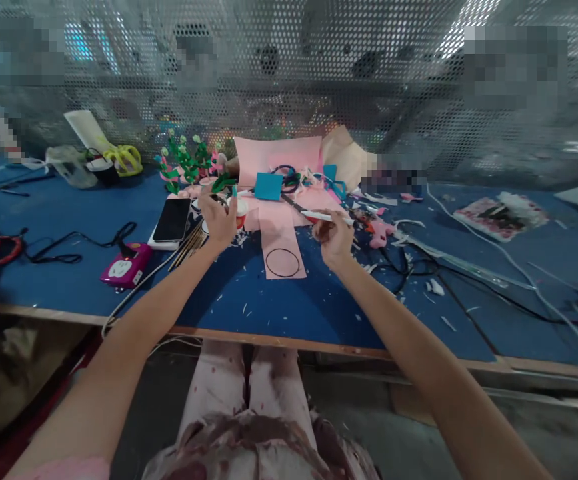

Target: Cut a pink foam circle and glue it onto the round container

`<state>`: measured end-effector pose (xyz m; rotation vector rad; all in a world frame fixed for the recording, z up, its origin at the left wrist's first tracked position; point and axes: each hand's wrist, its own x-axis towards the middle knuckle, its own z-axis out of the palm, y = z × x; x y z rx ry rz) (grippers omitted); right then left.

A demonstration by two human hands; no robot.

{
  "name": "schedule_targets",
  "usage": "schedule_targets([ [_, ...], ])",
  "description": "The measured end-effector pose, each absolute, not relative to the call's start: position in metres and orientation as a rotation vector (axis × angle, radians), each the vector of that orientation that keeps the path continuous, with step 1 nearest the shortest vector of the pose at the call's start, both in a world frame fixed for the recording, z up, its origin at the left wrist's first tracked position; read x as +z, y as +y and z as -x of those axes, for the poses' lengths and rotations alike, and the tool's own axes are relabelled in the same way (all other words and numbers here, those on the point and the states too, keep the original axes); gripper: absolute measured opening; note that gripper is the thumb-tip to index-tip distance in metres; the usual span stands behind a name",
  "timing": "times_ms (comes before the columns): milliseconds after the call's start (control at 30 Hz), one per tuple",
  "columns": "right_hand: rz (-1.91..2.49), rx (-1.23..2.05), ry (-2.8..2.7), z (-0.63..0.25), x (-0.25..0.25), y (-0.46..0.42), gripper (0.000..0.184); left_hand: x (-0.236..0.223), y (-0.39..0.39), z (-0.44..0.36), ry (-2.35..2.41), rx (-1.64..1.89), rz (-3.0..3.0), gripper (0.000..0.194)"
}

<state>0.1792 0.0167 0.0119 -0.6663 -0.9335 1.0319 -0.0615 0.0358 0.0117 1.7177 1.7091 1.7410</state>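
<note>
My right hand (335,241) is closed around a slim white pen (327,217), held nearly level above the blue table. Left of it, a pink paper strip (276,233) lies flat, with a black circle outline drawn near its front end. My left hand (220,219) is raised with its fingers apart, beside a small red-and-white round container (241,212). A small teal piece shows at its fingertips; whether they touch it I cannot tell. Behind the strip is a square blue paper piece (269,187).
On the left are a phone (173,220), thin sticks (187,247), a magenta box (126,265) and green craft plants (189,160). Pink sheets (279,155) stand behind. Paper scraps, a pink glue gun (381,232) and cables are at right. A perforated metal screen (289,80) closes the back.
</note>
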Motion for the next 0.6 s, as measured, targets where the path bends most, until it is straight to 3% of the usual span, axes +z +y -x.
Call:
schedule_targets([
  [167,0.607,1.323,-1.017,-0.175,0.025,0.006,0.037,0.007,0.014,0.037,1.571,1.564,-2.347,0.017],
  [333,0.645,1.260,-1.132,-0.170,0.030,-0.005,0.047,0.004,0.001,0.015,1.357,1.167,-2.687,0.024],
  [600,0.667,1.234,-1.145,-0.169,0.027,-0.006,0.045,0.008,0.000,0.015,1.375,0.999,-2.824,0.029],
])
